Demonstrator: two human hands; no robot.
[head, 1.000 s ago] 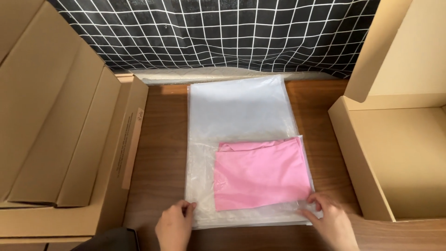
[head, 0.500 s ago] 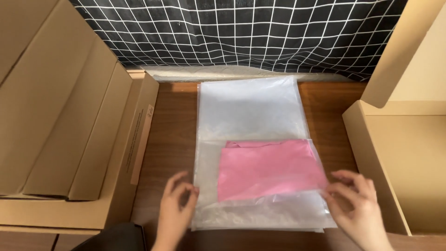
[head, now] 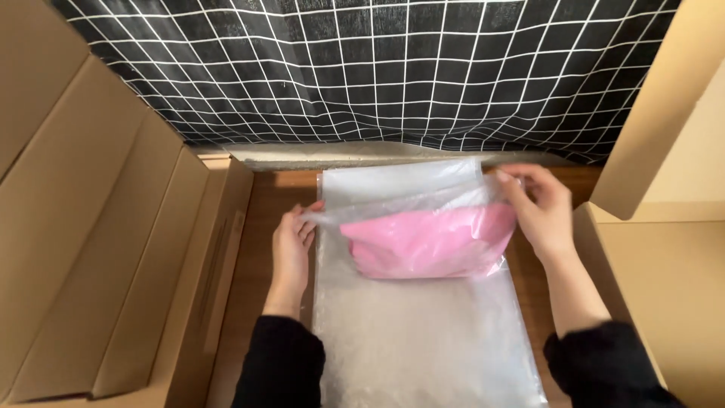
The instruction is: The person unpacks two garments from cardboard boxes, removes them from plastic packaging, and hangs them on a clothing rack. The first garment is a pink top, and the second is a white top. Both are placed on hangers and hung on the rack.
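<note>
Both hands lift a clear plastic bag.
Left hand (head: 291,253) and right hand (head: 540,211) fingers pinch the bag (head: 423,332) edge, pink garment (head: 434,242) inside, over the wooden surface (head: 260,227).

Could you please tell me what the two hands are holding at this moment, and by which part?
Both hold the clear plastic bag with the pink garment inside: the left hand pinches its left edge, the right hand its right edge.

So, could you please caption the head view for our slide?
Both hands, left hand and right hand, lift a clear plastic bag holding pink fabric.
</note>
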